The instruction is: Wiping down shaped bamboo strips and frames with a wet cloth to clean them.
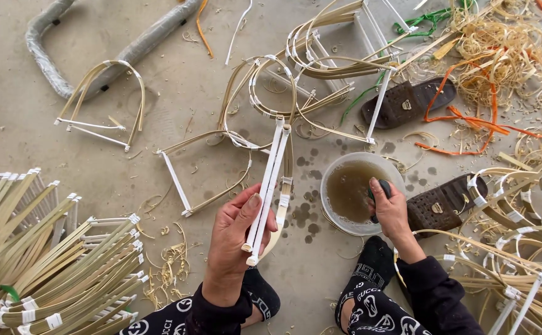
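Left hand [232,239], palm up above the concrete floor [23,80], fingers and thumb clamped on the lower end of a bamboo strip frame [270,186]; its long axis runs near-upright, pointing away and slightly right. Right hand [390,211] reaches over the near edge of a plastic bowl [332,170] of murky water, fingers curled shut on a small dark object [384,186].
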